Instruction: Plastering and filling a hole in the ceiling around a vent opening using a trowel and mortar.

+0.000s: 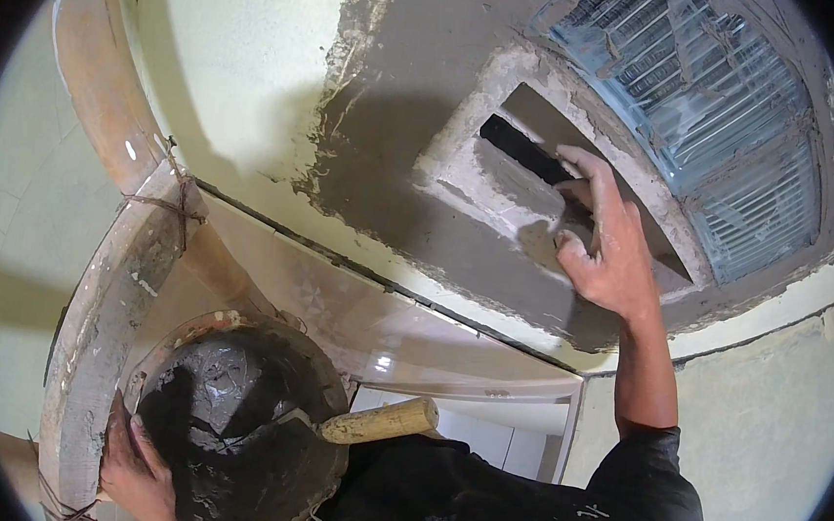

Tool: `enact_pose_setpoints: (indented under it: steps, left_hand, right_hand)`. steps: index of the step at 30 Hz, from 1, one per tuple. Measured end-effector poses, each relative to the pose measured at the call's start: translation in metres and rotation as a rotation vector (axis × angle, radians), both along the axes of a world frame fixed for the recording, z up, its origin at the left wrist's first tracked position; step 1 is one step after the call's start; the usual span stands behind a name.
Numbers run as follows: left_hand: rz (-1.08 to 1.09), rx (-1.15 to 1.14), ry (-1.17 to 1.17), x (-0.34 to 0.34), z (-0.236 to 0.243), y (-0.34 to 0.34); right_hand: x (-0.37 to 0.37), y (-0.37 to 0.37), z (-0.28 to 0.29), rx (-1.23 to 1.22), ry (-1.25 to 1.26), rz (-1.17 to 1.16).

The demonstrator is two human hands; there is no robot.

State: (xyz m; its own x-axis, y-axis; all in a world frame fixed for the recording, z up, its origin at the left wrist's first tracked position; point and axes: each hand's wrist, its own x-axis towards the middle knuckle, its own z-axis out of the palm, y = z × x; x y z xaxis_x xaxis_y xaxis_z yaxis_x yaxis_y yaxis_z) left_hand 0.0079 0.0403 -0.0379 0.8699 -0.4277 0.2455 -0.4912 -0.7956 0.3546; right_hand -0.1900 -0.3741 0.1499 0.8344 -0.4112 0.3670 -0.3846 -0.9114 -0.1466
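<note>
My right hand (609,241), dusted pale, is at a slanted rectangular opening (499,208) in the plastered wall. Its thumb and forefinger stand apart with nothing seen between them; the other fingertips are partly hidden inside the recess. A dark slot (524,148) shows within the opening. Low on the left, my left hand (138,474) is closed at the rim of a round bucket (332,494), beside a wooden plank; part of its grip is hidden. Wet grey mortar (224,471) fills the bucket, and a trowel with a wooden handle (380,421) lies in it, nobody holding it.
A mortar-smeared plank (103,334) is tied with wire to round poles (108,79) on the left. Beside the opening is a ribbed, bluish translucent panel (703,107) streaked with mortar. Fresh grey plaster (401,93) borders pale painted wall (239,31). Tiles (353,324) line the wall below.
</note>
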Motion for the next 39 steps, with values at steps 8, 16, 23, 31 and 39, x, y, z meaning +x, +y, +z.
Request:
enact_pose_setpoints:
  steps: [8,16,23,31,39]
  left_hand:
    - [-0.008,0.023,-0.069,0.001,-0.004,0.006]
    - [0.014,0.009,-0.042,-0.001,-0.001,0.001]
    - [0.009,0.010,-0.035,0.000,-0.001,0.003]
    - [0.033,-0.012,0.012,-0.001,0.003,-0.002]
    - [-0.001,-0.027,-0.051,0.000,-0.002,0.002]
  right_hand:
    - [0.028,-0.007,0.000,0.159,0.016,0.070]
    - [0.042,-0.016,0.000,0.325,0.005,0.258]
    - [0.028,-0.030,-0.003,0.238,0.015,0.208]
    - [0.001,-0.018,0.010,0.097,0.186,0.013]
    - [-0.042,0.025,-0.050,-0.659,-0.071,0.012]
